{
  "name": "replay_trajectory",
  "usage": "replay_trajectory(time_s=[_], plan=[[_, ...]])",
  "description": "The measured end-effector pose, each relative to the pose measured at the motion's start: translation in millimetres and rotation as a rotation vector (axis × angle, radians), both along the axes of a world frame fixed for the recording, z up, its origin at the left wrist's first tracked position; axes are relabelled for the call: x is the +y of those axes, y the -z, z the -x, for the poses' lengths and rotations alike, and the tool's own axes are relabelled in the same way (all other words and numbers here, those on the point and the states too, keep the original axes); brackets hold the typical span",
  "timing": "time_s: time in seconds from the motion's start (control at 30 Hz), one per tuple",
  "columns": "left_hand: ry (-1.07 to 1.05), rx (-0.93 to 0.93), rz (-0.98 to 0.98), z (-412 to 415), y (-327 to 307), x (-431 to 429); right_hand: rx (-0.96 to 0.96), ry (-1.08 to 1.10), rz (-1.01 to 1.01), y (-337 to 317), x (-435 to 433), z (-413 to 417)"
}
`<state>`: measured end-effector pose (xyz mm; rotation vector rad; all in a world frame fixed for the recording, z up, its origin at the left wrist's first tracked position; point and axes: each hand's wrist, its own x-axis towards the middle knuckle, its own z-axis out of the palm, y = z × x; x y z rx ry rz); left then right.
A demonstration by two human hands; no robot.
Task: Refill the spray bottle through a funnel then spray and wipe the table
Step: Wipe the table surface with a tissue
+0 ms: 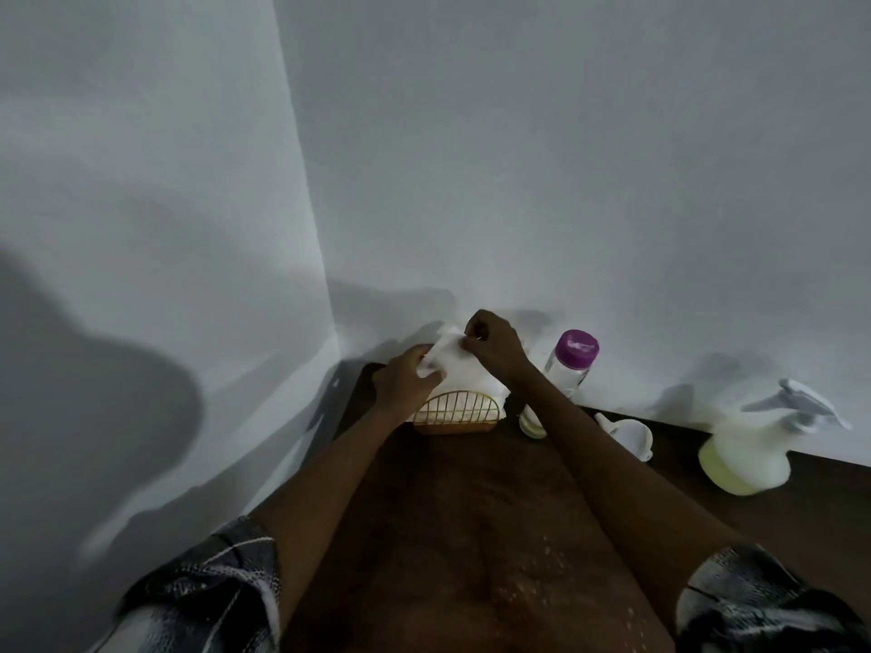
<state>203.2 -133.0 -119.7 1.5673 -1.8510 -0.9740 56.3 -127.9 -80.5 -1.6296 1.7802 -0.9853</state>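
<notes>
Both hands are at the gold wire napkin holder point(456, 413) at the table's far left corner. My left hand point(409, 378) grips the near edge of a white napkin point(455, 362) standing in the stack. My right hand point(492, 344) pinches the same napkin's top edge from the right. The white spray bottle point(749, 447), with yellowish liquid in its base and a grey trigger head, stands at the far right. A white funnel point(629, 435) lies on the table between the bottle and my right forearm. Fine droplets point(532, 582) speckle the dark brown table point(471, 511) in front of me.
A clear bottle with a purple cap point(572, 358) stands by the back wall, right of the napkin holder. A small yellowish lid or jar point(532, 424) sits partly behind my right forearm. White walls meet in a corner just left of the holder.
</notes>
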Motion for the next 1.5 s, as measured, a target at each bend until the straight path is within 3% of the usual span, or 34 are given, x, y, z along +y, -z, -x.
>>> replay_trajectory(time_s=[0.2,0.33,0.43,0.63,0.77,0.87,0.93,1.0,1.1,1.17,1.27,1.5], plan=[[-0.047,0.075,-0.088,-1.1,-8.0,2.6,-0.216,0.097,0.073,-18.2,-1.8,9.1],[-0.149,0.462,-0.18,-1.0,-19.0,4.4,-0.382,0.146,0.133,-35.2,0.3,14.3],[-0.184,0.586,-0.183,1.4,-29.9,4.5,-0.448,0.235,0.147,-39.5,-0.6,17.6],[-0.207,0.683,-0.162,7.5,-39.1,2.6,-0.593,0.289,0.02,-40.2,4.7,19.9],[-0.215,0.76,-0.215,4.8,-38.5,5.0,-0.545,0.184,-0.072,-36.2,17.6,20.2],[-0.212,0.726,-0.213,0.1,-41.4,10.2,-0.601,0.163,-0.088,-32.6,20.9,18.8],[-0.324,0.69,-0.13,-6.3,-43.0,10.5,-0.67,0.209,-0.114,-29.9,18.4,16.1],[-0.501,0.655,-0.029,-17.0,-43.2,8.7,-0.504,0.215,-0.078,-16.5,13.1,14.8],[-0.619,0.617,0.11,-32.4,-36.8,10.6,0.13,0.073,-0.046,14.0,9.3,16.0],[-0.628,0.574,0.158,-39.6,-30.6,13.7,0.382,-0.008,-0.1,29.6,9.4,13.6],[-0.663,0.559,0.173,-45.7,-23.2,18.7,0.543,-0.037,-0.159,40.2,11.6,6.2],[-0.658,0.553,0.136,-60.3,-5.2,21.9,0.689,0.053,-0.006,40.5,14.0,-2.3]])
